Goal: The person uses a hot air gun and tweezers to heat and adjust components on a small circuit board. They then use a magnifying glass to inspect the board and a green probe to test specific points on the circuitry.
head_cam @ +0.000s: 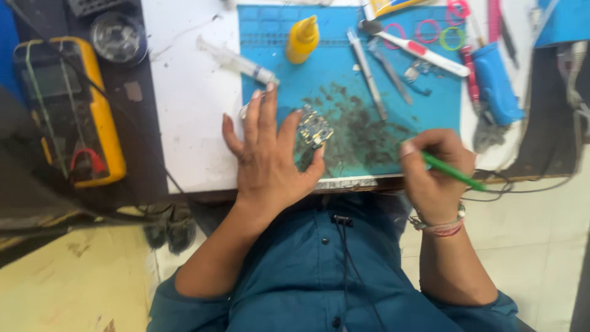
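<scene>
- Over at the counter (190, 123), the person's left hand (270, 154) lies flat and spread on the near edge of the blue work mat (344, 67), fingers (268, 110) wide and pointing away from the body.
- Right by the thumb tip sits a small circuit board (314, 128), flat on the mat; the thumb seems to touch its near corner, though I can't be certain from here.
- The board rests in a dark, smudged patch of the mat, near the mat's front edge and left of its middle.
- The right hand (433, 172) is curled at the mat's near right corner, fingers closed tight around a thin green tool (453, 172) that slants out past the knuckles to the right.
- The tool's working tip is hidden behind the hand.
- A bracelet (439, 225) circles the right wrist.
- Farther back on the mat: a yellow squeeze bottle (302, 39), metal tweezers (367, 72), and a white toothbrush (421, 50) lying slantwise.
- A clear syringe (236, 61) lies half on the white surface, its tip reaching the mat's left edge.
- A blue pouch (495, 83) sits off the right side, coloured rubber bands (439, 31) behind it.
- Off to the left, a yellow multimeter (70, 110) sits on a dark surface.
</scene>
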